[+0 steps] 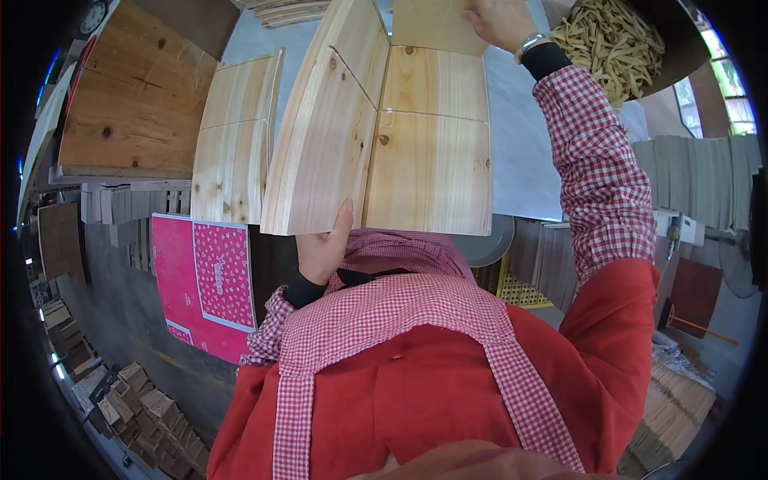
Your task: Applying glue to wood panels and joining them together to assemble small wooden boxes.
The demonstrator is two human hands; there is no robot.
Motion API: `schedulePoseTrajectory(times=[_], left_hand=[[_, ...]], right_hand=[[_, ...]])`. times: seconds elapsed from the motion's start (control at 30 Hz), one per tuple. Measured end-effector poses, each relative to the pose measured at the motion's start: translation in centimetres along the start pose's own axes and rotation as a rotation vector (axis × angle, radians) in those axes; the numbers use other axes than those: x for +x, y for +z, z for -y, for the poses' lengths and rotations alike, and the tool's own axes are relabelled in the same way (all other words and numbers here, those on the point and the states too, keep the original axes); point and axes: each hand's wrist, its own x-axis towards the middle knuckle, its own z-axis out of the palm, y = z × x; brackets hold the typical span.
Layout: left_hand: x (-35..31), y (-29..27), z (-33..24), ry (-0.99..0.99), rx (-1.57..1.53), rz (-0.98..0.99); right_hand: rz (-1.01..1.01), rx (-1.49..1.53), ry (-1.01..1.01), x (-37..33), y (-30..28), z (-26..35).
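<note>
My left hand (322, 250) is closed on the near end of a stack of upright wooden boards (324, 152), its thumb on the inner face. A groove runs across that face. Against the stack's foot lies a flat pale board (436, 172) with knots and a crosswise groove. At the far end stands a thin, plain wooden panel (432, 28); its upper part is cut off by the picture's edge. My right hand (498, 26) holds the panel's right edge, fingers partly hidden behind it.
More grooved boards (232, 144) lie to the left, beside a browner wooden panel (140, 96). All rest on a pale blue-grey table (524, 144). At the far right, a round container (680, 36) holds many thin wood strips (612, 48). A pink patterned sheet (212, 280) hangs below left.
</note>
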Motion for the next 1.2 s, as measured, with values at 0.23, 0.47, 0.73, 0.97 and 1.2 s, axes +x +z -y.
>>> schedulePoseTrajectory(times=[0.23,0.47,0.73,0.97,1.2], left_hand=[[0.0,0.1,-0.3,-0.028,-0.024,-0.006],[0.0,0.0,-0.3,-0.013,0.017,-0.015],[0.2,-0.2,-0.1,-0.044,-0.066,-0.010],[0.1,0.0,-1.1,-0.034,0.149,0.099],[0.6,-0.1,-1.7,-0.002,0.244,0.169]], right_hand=[[-0.161,0.291,-0.185,0.8,0.6,-1.3],[0.080,0.019,-0.077,2.0,0.1,-0.9],[0.040,-0.005,-0.026,2.4,1.4,-1.0],[0.050,-0.116,0.152,2.6,2.5,0.4],[-0.157,0.069,0.022,0.7,0.2,2.3]])
